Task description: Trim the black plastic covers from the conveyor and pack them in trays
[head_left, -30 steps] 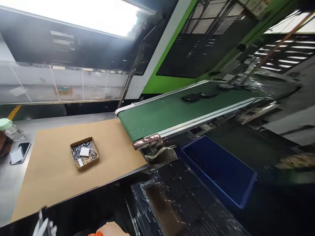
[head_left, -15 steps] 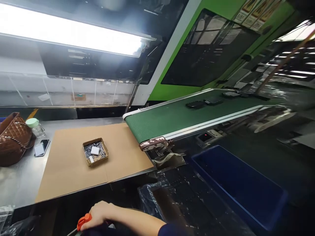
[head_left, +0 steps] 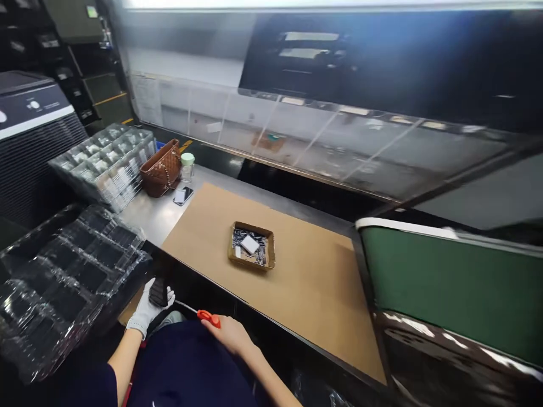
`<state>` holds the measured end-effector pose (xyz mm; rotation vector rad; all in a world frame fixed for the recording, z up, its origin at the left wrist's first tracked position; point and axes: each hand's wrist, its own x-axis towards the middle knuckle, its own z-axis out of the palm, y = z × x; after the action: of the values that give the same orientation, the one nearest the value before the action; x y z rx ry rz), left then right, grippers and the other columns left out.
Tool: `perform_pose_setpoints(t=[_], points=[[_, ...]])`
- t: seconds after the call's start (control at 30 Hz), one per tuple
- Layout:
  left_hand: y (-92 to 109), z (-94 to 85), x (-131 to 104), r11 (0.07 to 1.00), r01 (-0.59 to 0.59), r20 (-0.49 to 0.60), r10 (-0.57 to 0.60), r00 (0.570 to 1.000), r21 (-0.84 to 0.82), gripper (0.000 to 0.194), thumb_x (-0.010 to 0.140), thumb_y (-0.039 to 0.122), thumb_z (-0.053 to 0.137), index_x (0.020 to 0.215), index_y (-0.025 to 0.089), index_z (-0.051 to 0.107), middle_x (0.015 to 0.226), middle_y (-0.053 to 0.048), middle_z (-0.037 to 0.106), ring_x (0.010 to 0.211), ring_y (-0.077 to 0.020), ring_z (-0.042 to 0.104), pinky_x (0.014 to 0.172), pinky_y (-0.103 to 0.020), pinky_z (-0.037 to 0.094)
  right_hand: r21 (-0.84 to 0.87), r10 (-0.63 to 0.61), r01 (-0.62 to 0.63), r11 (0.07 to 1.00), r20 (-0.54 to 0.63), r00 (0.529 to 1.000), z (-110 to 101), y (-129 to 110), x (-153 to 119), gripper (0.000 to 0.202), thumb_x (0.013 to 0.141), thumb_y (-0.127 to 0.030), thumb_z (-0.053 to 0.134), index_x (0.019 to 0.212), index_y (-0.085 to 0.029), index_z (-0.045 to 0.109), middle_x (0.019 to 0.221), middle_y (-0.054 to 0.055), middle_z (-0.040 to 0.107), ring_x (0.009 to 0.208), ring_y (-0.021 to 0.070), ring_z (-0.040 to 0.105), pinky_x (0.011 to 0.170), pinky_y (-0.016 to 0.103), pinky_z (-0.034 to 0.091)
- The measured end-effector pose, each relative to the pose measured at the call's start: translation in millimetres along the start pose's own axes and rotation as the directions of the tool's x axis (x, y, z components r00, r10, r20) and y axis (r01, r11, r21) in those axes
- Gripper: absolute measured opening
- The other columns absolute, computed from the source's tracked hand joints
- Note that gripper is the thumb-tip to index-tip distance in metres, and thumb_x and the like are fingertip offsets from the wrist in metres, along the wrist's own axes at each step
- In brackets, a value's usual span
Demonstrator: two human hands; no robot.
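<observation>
Readying, it seems: gloved left hand (head_left: 146,307) clutches black part (head_left: 158,293), right hand (head_left: 231,333) clasps red-handled tool (head_left: 207,317), steady aim likely needed next.

On screen I count one gloved hand (head_left: 144,312), one bare hand (head_left: 231,333) — one held black part (head_left: 158,293), one orange-handled tool (head_left: 208,318).

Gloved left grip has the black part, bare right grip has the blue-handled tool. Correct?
Not quite: the tool has an orange-red handle, not a blue one, as the head view shows. The rest stands: the gloved left grip has the black part, and the bare right grip has the tool.
</observation>
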<state>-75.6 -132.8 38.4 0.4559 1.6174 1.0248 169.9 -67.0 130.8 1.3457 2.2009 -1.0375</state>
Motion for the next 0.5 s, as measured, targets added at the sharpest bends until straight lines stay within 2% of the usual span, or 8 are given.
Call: perform_pose_setpoints(t=[0.07, 0.13, 0.2, 0.27, 0.37, 0.5], points=[[-10.0, -13.7, -7.3, 0.998, 0.005, 0.045, -0.008, 0.999, 0.058, 0.036, 0.085, 0.043, 0.035, 0.090, 0.017, 0.060, 0.094, -0.013, 0.066, 0.095, -0.0271, 0.064, 0.083, -0.047, 0.051, 0.025, 0.015, -0.016, 1.000, 0.022, 1.000, 0.4, 6.5, 3.0, 0.051, 0.087, -0.059, 0.031, 0.089, -0.024, 0.068, 0.083, 0.007, 0.072, 0.081, 0.0252, 0.067, 0.066, 0.029, 0.044], [-15.9, -25.3, -14.6, 0.984, -0.008, 0.089, -0.007, 0.996, 0.176, 0.041, 0.075, 0.044, 0.052, 0.105, 0.017, 0.059, 0.110, -0.015, 0.062, 0.109, -0.0306, 0.058, 0.094, -0.049, 0.043, 0.037, 0.014, -0.016, 0.999, 0.044, 0.999, -0.8, 10.0, 5.3, 0.051, 0.088, -0.059, 0.030, 0.087, -0.024, 0.067, 0.080, 0.006, 0.071, 0.078, 0.0241, 0.067, 0.064, 0.028, 0.042], [-18.0, -34.9, -17.4, 0.947, -0.036, 0.107, 0.002, 0.994, 0.318, 0.068, 0.056, 0.029, 0.069, 0.121, 0.018, 0.053, 0.125, -0.016, 0.053, 0.125, -0.0355, 0.043, 0.106, -0.052, 0.027, 0.037, -0.004, 0.002, 0.999, 0.057, 0.998, -2.6, 9.8, 7.3, 0.050, 0.088, -0.058, 0.030, 0.082, -0.023, 0.066, 0.079, 0.005, 0.071, 0.077, 0.0234, 0.066, 0.062, 0.027, 0.041], [-18.2, -43.3, -16.4, 0.897, -0.071, 0.117, 0.022, 0.993, 0.437, 0.094, 0.043, 0.012, 0.070, 0.133, 0.018, 0.043, 0.136, -0.016, 0.043, 0.134, -0.0388, 0.025, 0.112, -0.053, 0.007, 0.031, -0.014, 0.012, 0.999, 0.067, 0.998, -4.5, 6.3, 9.7, 0.050, 0.088, -0.058, 0.030, 0.079, -0.024, 0.064, 0.078, 0.004, 0.070, 0.076, 0.0228, 0.065, 0.061, 0.027, 0.040], [-18.6, -52.7, -15.9, 0.849, -0.127, 0.148, 0.058, 0.987, 0.513, 0.100, 0.041, 0.004, 0.063, 0.137, 0.019, 0.039, 0.141, -0.014, 0.036, 0.138, -0.0377, 0.013, 0.110, -0.050, -0.010, 0.010, -0.007, 0.006, 1.000, 0.094, 0.996, -6.6, -3.4, 14.2, 0.048, 0.088, -0.058, 0.030, 0.080, -0.024, 0.064, 0.075, 0.003, 0.069, 0.073, 0.0223, 0.065, 0.061, 0.027, 0.039], [-19.8, -51.6, -21.5, 0.889, -0.118, 0.124, 0.070, 0.990, 0.443, 0.093, 0.045, 0.006, 0.064, 0.135, 0.021, 0.042, 0.139, -0.013, 0.038, 0.137, -0.0380, 0.014, 0.111, -0.048, -0.007, -0.003, -0.037, 0.038, 0.999, 0.139, 0.990, -6.1, -20.8, 18.2, 0.049, 0.087, -0.059, 0.031, 0.080, -0.023, 0.064, 0.076, 0.005, 0.069, 0.075, 0.0233, 0.065, 0.060, 0.027, 0.038]])
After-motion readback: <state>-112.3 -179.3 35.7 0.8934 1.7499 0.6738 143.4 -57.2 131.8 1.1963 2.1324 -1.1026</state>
